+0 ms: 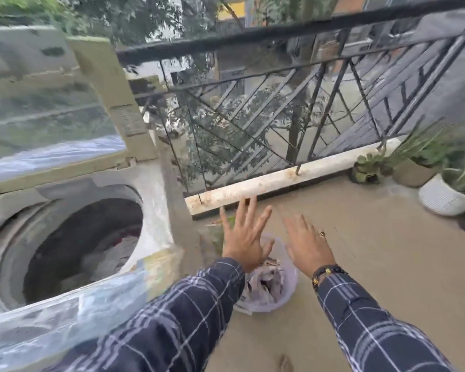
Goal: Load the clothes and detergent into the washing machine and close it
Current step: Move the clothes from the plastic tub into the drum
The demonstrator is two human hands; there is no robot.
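A top-loading washing machine (156, 200) stands at the left with its glass lid (46, 111) raised upright. Some clothes (118, 248) lie inside its drum. On the floor to its right sits a pale tub (287, 294) holding crumpled clothes (269, 280). My left hand (243, 237) and my right hand (308, 242) hover above that tub, both with fingers spread and holding nothing. The right hand wears a ring and a beaded bracelet. No detergent is in sight.
A black metal railing (293, 103) on a low white kerb (279, 181) runs behind the tub. Potted plants (440, 189) stand at the far right on the tan floor (387, 264). Clear plastic wrap (65, 318) covers the machine's front edge.
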